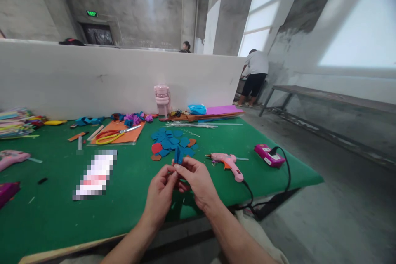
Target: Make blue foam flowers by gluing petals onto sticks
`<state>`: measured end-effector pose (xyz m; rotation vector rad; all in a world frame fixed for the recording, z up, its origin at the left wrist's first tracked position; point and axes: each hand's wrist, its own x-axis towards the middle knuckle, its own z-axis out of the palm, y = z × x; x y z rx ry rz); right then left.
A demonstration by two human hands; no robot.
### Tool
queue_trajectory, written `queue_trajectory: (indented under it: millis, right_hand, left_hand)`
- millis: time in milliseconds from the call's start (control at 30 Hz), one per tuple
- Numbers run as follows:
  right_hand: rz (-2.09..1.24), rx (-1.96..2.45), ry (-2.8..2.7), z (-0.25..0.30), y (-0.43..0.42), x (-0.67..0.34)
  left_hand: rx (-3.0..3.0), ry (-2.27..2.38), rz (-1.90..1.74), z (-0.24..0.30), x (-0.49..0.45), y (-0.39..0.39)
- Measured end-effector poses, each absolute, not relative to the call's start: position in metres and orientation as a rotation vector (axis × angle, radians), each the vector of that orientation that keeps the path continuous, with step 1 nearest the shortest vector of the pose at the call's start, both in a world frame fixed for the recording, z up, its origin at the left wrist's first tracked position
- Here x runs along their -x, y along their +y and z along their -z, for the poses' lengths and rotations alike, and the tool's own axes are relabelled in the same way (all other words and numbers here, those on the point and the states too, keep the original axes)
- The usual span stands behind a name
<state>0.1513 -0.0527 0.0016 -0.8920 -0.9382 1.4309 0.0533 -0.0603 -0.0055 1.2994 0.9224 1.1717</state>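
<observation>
From the blue piece at the centre of the clock, twelve pointing away from the person, the right hand pinches it, folded and upright, between thumb and fingers above the green table. The left hand has thumb and fingers drawn together against its lower end; I cannot tell whether they grip it too. Just beyond, at eleven o'clock, spreads a pile of blue cut-outs, with a red cut-out at its near left edge. At three lies a pink glue gun, nozzle facing the hands; farther along three sits a magenta box. Scissors rest at ten.
</observation>
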Motion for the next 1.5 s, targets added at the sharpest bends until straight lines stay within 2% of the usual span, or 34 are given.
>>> queue_trajectory:
  millis: [267, 367, 533, 1500]
  right_hand:
    - [-1.248, 0.89, -0.928, -0.003, -0.047, -0.159]
    - [-1.437, 0.845, -0.929, -0.005, -0.05, -0.159]
    - [-1.688, 0.741, -0.868, -0.005, -0.057, -0.157]
    - [-1.691, 0.821, -0.913, -0.001, -0.052, -0.163]
  left_hand:
    - [-1.408, 1.139, -1.208, -0.001, -0.037, -0.045]
    - [-1.3, 1.114, -1.235, -0.002, -0.027, -0.036]
    - [-1.115, 0.811, -1.052, -0.002, -0.025, -0.036]
    - [-1.115, 0.892, -1.123, 0.002, -0.02, -0.032]
